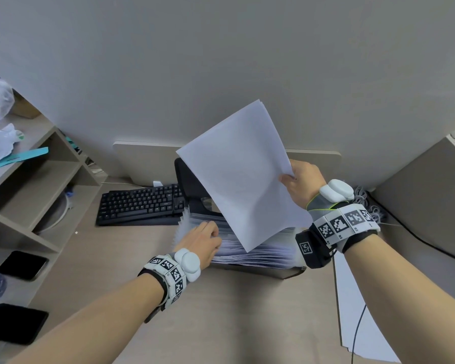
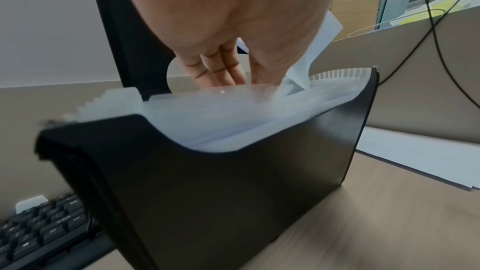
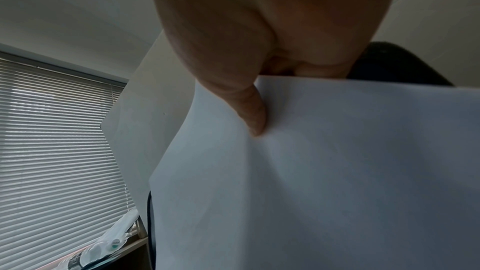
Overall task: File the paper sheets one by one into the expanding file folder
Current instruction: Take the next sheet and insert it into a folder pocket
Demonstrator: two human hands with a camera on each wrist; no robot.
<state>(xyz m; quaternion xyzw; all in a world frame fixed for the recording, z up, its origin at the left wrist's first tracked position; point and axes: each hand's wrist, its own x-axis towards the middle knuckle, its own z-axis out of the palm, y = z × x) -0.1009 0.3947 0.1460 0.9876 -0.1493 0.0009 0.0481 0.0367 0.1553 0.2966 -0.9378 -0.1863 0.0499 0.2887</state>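
Observation:
The black expanding file folder point(image 1: 286, 272) stands open on the desk, its translucent dividers fanned out and its lid point(image 1: 185, 179) upright behind. My right hand point(image 1: 298, 183) pinches white paper sheets point(image 1: 242, 174) by their right edge, tilted, with the lower corner dipping into the dividers. In the right wrist view my thumb point(image 3: 250, 110) presses on the paper point(image 3: 337, 171). My left hand point(image 1: 205, 240) rests at the folder's left side. The left wrist view shows that hand's fingers point(image 2: 215, 69) reaching straight down among the dividers of the folder point(image 2: 233, 202), beside the paper corner point(image 2: 320, 48).
A black keyboard point(image 1: 142, 203) lies left of the folder. More white sheets point(image 1: 357, 311) lie on the desk at the right under a black cable point(image 1: 356, 334). A shelf unit point(image 1: 24, 185) stands at the left, with two dark phones point(image 1: 21, 265) below it.

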